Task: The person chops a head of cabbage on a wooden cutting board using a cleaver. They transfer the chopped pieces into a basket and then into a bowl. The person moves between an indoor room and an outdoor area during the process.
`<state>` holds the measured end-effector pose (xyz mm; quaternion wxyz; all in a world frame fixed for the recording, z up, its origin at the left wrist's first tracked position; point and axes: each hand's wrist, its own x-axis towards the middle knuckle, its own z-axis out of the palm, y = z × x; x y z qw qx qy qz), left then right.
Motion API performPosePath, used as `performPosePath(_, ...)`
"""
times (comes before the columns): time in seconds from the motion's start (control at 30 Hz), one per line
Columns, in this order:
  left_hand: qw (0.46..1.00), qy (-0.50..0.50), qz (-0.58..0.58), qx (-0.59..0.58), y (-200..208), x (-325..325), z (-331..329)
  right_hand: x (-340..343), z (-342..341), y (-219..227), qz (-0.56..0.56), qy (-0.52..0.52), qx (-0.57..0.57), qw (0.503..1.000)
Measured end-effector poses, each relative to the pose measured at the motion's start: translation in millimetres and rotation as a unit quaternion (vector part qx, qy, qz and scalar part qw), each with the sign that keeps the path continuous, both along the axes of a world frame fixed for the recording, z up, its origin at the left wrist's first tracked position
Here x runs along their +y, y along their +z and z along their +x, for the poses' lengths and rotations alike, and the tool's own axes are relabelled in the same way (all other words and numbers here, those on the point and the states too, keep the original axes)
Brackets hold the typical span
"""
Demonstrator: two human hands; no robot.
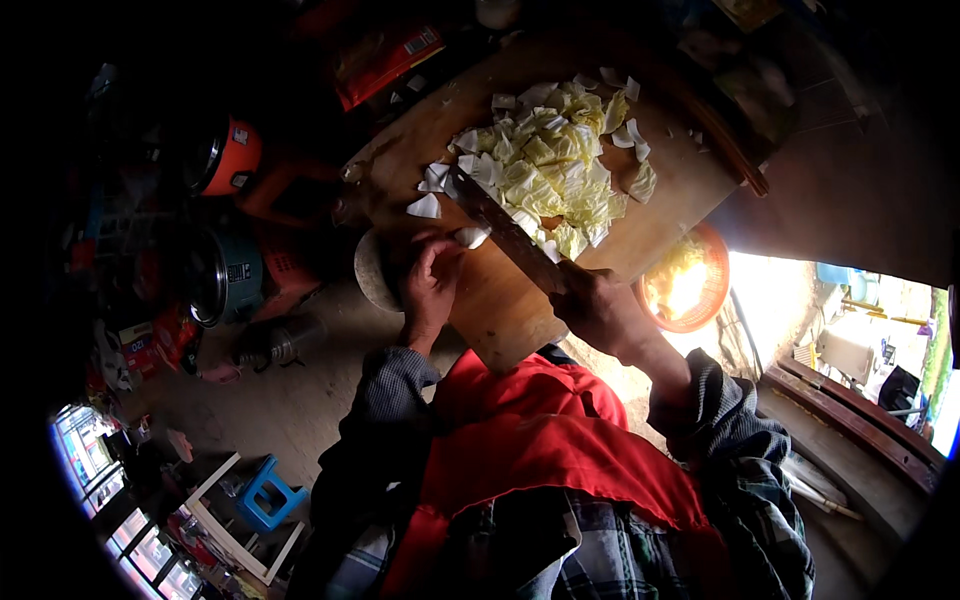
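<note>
My right hand is wrapped round the handle of a cleaver, whose dark, wide blade slants to the far left across the cutting board. Along the blade's far side lies a heap of chopped cabbage, pale yellow leaves mixed with white stalk bits. My left hand is closed at the board's left edge, its fingertips at a small white cabbage piece on the near side of the blade. Shadow covers part of those fingers.
An orange basket with pale leaves stands below the board's right edge, in bright light. A pale round vessel is beside my left hand. Further left are a red cooker, a green cooker and a blue stool.
</note>
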<state>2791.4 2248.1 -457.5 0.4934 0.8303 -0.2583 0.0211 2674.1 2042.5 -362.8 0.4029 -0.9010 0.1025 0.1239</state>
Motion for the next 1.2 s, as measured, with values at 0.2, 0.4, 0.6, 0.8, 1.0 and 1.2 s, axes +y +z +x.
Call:
performPosePath(0.2,0.997,-0.040,-0.004,0.063,-9.3,-2.8,8.7,13.6,15.1,-3.7,-0.061,0.048,0.014,0.997)
performPosePath(0.4,0.995,-0.080,0.023,0.054,5.4,-11.4,12.6,26.9,23.5,-21.0,-0.098,0.053,0.047,0.993)
performPosePath(0.6,0.993,-0.077,0.055,-0.072,4.1,-12.7,18.4,15.2,-0.7,-30.3,0.007,-0.066,0.033,0.997)
performPosePath(0.8,0.992,-0.018,0.127,0.016,-3.1,-8.0,62.9,24.1,-83.8,-34.7,0.415,-0.467,-0.055,0.779)
performPosePath(1.0,0.982,-0.167,0.010,0.084,-4.7,-64.2,46.0,56.2,-101.3,-71.3,0.429,-0.593,-0.082,0.677)
performPosePath(1.2,0.960,-0.206,0.148,-0.121,2.8,-80.6,49.1,82.1,-62.6,-97.0,0.439,-0.552,-0.103,0.701)
